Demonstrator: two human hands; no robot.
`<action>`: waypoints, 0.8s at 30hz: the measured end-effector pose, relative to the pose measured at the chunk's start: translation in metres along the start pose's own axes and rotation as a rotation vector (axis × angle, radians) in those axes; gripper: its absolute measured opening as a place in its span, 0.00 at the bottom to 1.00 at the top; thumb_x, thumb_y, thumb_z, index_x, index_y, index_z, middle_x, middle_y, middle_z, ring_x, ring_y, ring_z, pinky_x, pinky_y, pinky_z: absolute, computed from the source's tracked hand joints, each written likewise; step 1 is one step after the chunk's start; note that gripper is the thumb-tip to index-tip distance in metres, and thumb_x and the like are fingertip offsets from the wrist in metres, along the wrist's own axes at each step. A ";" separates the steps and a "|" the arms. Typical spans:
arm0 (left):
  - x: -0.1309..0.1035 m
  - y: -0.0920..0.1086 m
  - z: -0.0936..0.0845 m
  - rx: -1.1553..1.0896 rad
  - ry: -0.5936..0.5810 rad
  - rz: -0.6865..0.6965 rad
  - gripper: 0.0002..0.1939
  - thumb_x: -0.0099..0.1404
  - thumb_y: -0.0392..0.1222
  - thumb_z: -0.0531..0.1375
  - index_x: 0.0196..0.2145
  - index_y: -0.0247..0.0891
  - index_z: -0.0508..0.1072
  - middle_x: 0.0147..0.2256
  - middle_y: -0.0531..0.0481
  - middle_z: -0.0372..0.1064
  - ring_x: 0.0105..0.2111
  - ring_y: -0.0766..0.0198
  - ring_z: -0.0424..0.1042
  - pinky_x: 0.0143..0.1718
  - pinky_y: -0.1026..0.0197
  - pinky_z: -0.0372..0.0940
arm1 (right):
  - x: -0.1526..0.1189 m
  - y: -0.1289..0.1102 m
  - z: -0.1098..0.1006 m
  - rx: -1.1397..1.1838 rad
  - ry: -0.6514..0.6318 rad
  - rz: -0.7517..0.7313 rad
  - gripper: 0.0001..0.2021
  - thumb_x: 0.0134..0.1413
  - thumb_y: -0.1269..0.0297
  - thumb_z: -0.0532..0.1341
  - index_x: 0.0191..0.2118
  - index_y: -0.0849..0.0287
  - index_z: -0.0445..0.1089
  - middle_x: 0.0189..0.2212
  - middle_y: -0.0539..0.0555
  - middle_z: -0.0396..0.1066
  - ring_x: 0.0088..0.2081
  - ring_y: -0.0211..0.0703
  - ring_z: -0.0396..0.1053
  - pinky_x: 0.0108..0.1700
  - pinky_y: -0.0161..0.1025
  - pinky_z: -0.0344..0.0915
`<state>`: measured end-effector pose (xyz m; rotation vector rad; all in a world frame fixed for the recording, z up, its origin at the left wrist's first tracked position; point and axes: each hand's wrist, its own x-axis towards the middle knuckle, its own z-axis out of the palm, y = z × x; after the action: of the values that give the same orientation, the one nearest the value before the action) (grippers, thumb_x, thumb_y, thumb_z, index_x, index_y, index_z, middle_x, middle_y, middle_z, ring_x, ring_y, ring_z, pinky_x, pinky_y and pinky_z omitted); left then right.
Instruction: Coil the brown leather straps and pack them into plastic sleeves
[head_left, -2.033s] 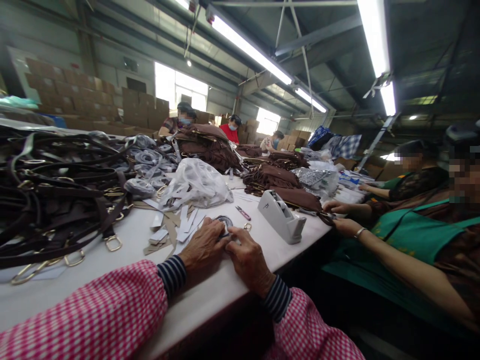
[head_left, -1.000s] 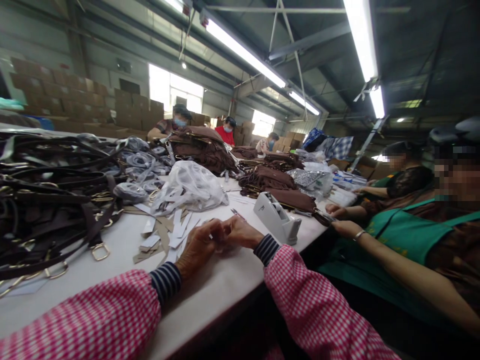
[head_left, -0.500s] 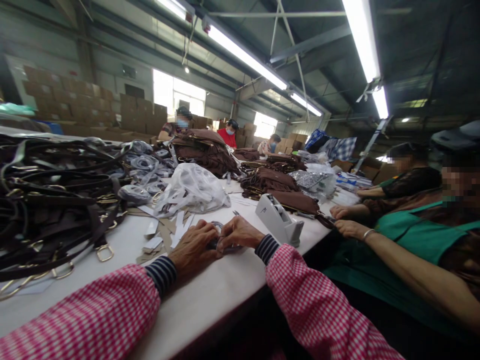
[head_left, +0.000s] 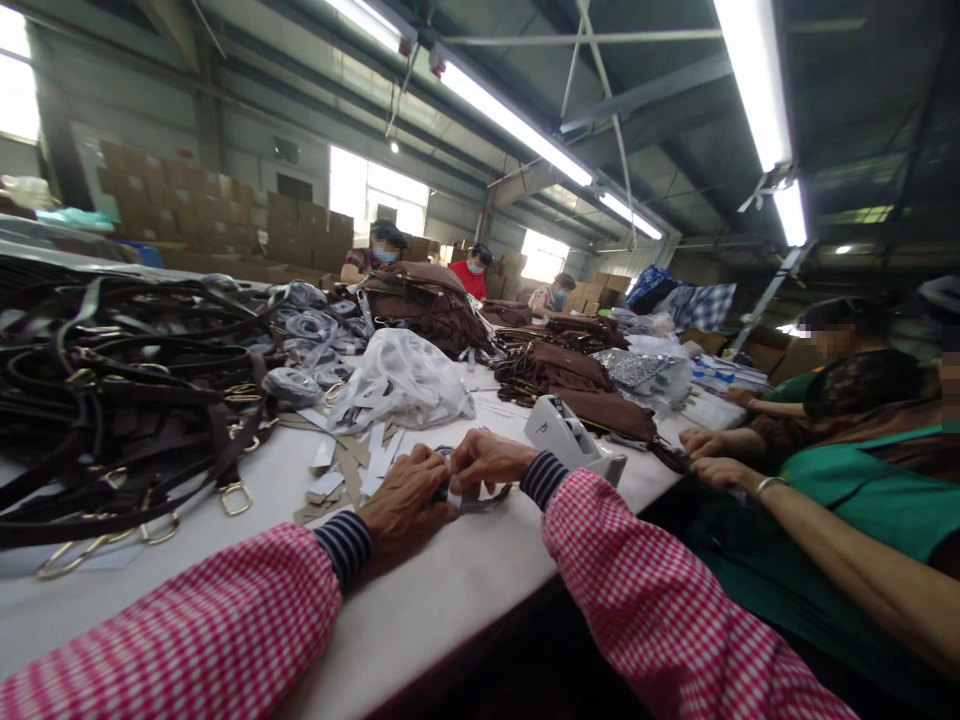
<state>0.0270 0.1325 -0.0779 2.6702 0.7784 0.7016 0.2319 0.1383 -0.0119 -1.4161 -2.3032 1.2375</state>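
On the white table, my left hand [head_left: 409,500] lies over a coiled dark strap [head_left: 491,497] with its fingers curled round it. My right hand [head_left: 489,462] meets it from the right, thumb and fingers pinching a pale strip [head_left: 454,495] against the coil. Both hands hide much of the coil. Just right of my right hand stands a white tape dispenser [head_left: 553,428]. Left of my left hand lie loose white and grey-brown card strips [head_left: 351,465]. Behind them sits a crumpled clear plastic bag [head_left: 405,380].
Dark straps with gold buckles [head_left: 150,400] heap up on the left, with wrapped coils [head_left: 304,335] behind. Brown bags [head_left: 562,372] are stacked further back. At right, a co-worker's hands [head_left: 720,462] work at the table edge. Other people sit across the table.
The view has turned slightly left, so everything appears further right. My right hand has shifted a little at the coil, and the pale strip under its fingers shows more clearly now.
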 end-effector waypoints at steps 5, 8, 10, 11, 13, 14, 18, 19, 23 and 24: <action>0.003 0.001 -0.004 -0.010 0.019 0.040 0.14 0.66 0.51 0.62 0.46 0.43 0.73 0.46 0.45 0.71 0.54 0.45 0.61 0.53 0.44 0.56 | -0.017 -0.013 0.003 -0.110 0.111 -0.078 0.02 0.47 0.72 0.64 0.28 0.64 0.76 0.21 0.48 0.71 0.24 0.33 0.68 0.26 0.26 0.61; 0.005 0.004 -0.012 -0.062 -0.010 0.072 0.14 0.64 0.54 0.63 0.44 0.47 0.75 0.44 0.47 0.73 0.54 0.44 0.62 0.53 0.46 0.58 | -0.030 -0.021 0.004 -0.195 0.138 -0.117 0.03 0.49 0.72 0.64 0.29 0.64 0.77 0.20 0.48 0.70 0.23 0.32 0.66 0.27 0.27 0.61; 0.006 0.010 -0.017 -0.104 -0.023 0.104 0.14 0.65 0.55 0.63 0.43 0.46 0.76 0.42 0.46 0.74 0.53 0.45 0.63 0.51 0.48 0.60 | -0.040 -0.027 0.003 -0.197 0.109 -0.119 0.04 0.50 0.72 0.63 0.30 0.65 0.77 0.21 0.48 0.71 0.22 0.32 0.66 0.26 0.27 0.61; 0.006 0.014 -0.020 -0.122 -0.030 0.123 0.14 0.66 0.55 0.63 0.44 0.46 0.76 0.42 0.46 0.74 0.52 0.46 0.63 0.51 0.49 0.60 | -0.044 -0.029 0.002 -0.175 0.085 -0.109 0.05 0.51 0.72 0.63 0.31 0.65 0.77 0.22 0.48 0.71 0.22 0.32 0.65 0.25 0.27 0.61; 0.006 0.024 -0.025 -0.143 -0.060 0.165 0.16 0.68 0.55 0.61 0.47 0.45 0.76 0.43 0.45 0.73 0.52 0.47 0.64 0.51 0.50 0.61 | -0.054 -0.034 0.001 -0.137 0.037 -0.086 0.06 0.52 0.73 0.61 0.32 0.66 0.77 0.23 0.49 0.71 0.23 0.33 0.66 0.24 0.27 0.61; 0.006 0.028 -0.027 -0.146 -0.077 0.187 0.16 0.68 0.54 0.60 0.48 0.44 0.76 0.44 0.44 0.73 0.52 0.47 0.63 0.51 0.51 0.60 | -0.059 -0.036 0.000 -0.135 0.021 -0.077 0.07 0.52 0.73 0.60 0.33 0.66 0.77 0.23 0.49 0.72 0.23 0.33 0.67 0.25 0.28 0.61; 0.007 0.042 -0.032 -0.126 -0.104 0.267 0.15 0.70 0.54 0.59 0.49 0.45 0.75 0.45 0.46 0.73 0.51 0.48 0.64 0.52 0.50 0.59 | -0.079 -0.046 0.004 -0.362 0.075 -0.161 0.08 0.54 0.76 0.61 0.35 0.65 0.79 0.24 0.49 0.72 0.26 0.34 0.68 0.31 0.29 0.62; 0.007 0.043 -0.032 -0.117 -0.101 0.267 0.15 0.69 0.54 0.59 0.49 0.46 0.75 0.44 0.46 0.73 0.49 0.48 0.65 0.51 0.50 0.59 | -0.084 -0.048 0.006 -0.466 0.113 -0.196 0.08 0.55 0.76 0.62 0.36 0.65 0.79 0.24 0.49 0.72 0.27 0.35 0.68 0.33 0.30 0.61; 0.006 0.046 -0.028 -0.150 -0.001 0.159 0.17 0.65 0.59 0.61 0.43 0.48 0.79 0.40 0.47 0.73 0.39 0.53 0.70 0.42 0.56 0.64 | -0.098 -0.054 0.015 -0.756 0.208 -0.257 0.07 0.61 0.71 0.62 0.39 0.63 0.79 0.26 0.51 0.73 0.29 0.37 0.66 0.35 0.33 0.58; 0.005 0.047 -0.026 -0.198 0.072 0.125 0.17 0.62 0.60 0.63 0.40 0.48 0.80 0.39 0.48 0.73 0.37 0.54 0.71 0.39 0.58 0.65 | -0.102 -0.053 0.016 -0.773 0.215 -0.260 0.08 0.62 0.70 0.61 0.40 0.63 0.79 0.28 0.51 0.74 0.29 0.37 0.67 0.35 0.33 0.58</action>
<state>0.0379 0.0998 -0.0358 2.5417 0.5320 0.8624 0.2423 0.0366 0.0428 -1.2635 -2.8058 0.0891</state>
